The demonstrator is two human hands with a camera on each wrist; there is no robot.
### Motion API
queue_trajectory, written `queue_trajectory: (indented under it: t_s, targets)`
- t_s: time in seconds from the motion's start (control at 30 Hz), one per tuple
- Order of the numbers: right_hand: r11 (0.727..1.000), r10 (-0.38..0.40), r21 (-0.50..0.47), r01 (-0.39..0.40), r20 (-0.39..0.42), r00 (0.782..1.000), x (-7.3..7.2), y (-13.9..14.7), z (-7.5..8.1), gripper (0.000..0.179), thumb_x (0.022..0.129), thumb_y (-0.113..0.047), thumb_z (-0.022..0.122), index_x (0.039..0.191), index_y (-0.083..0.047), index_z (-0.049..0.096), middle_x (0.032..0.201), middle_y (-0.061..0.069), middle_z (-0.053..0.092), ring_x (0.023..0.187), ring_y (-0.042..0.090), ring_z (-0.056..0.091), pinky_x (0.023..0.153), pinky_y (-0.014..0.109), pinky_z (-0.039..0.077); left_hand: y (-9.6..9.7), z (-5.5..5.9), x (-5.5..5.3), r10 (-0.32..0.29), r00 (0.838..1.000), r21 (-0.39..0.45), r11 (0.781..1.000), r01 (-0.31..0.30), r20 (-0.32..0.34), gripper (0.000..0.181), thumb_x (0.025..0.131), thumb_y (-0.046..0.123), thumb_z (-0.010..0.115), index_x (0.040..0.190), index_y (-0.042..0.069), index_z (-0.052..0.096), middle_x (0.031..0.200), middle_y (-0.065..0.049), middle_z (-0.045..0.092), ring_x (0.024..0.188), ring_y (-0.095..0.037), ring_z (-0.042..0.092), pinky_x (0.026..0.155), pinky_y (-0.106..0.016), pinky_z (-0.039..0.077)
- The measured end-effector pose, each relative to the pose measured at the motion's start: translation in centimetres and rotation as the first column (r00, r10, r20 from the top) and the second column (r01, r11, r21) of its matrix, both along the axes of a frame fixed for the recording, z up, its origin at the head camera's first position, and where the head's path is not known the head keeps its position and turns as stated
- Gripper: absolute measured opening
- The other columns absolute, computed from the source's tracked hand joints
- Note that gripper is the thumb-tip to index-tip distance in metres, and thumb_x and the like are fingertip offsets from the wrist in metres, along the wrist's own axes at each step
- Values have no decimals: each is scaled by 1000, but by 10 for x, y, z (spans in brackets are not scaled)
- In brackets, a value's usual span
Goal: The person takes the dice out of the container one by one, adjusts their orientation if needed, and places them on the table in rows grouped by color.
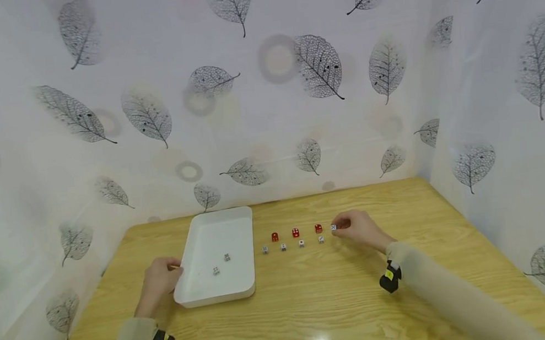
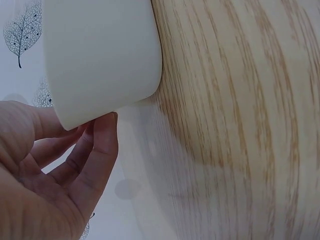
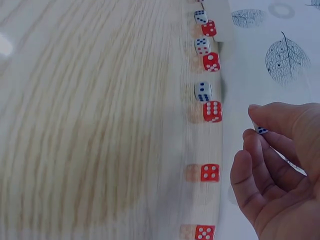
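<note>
A white tray (image 1: 251, 250) lies on the left part of the table, with two white dice (image 1: 227, 257) inside it. My left hand (image 1: 160, 281) grips the tray's left edge, the thumb at the rim and fingertips against the wall (image 2: 107, 60). Between thumb and fingertips my right hand (image 1: 358, 228) pinches a white die (image 1: 333, 228), mostly covered in the right wrist view. It is held at the right end of two rows of dice: red dice (image 1: 296, 233) behind, several white dice (image 1: 283, 247) in front. The right wrist view shows further red dice (image 3: 210, 172) that the hand hides in the head view.
The wood-grain table (image 1: 297, 311) runs up to a pale leaf-print curtain (image 1: 266, 109) at the back and both sides. The dice rows begin just right of the tray's right wall. Light glares off the table's front middle.
</note>
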State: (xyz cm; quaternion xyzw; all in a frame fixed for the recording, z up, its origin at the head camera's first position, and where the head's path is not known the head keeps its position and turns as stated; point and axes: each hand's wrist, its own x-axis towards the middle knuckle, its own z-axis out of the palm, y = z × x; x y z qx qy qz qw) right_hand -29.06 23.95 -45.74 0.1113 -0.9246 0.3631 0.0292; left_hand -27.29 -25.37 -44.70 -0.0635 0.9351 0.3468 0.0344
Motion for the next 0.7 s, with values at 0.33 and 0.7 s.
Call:
queue_trajectory:
  t_s: [0.33,0.7]
  targets:
    - [1000,-16,3,16,29,999,-3,15,-4,18,85,-16,73,101,-6,72,93,5,70,82,16,63,68,28,53,0,1,1,-6,1000,-12,1000,6,-3,32,92,8,53,116,-11,62,104,-25,66,82,-25,64,60,-30,52]
    - [998,46,41,-47,25,999,-3,14,-11,15,83,-8,74,96,-2,73,94,7,70,83,15,61,75,33,52,0,1,1,-16,1000,-22,1000,15,-8,33,93,9,53,116,-11,62,102,-25,66,81,-25,64,60,-31,52]
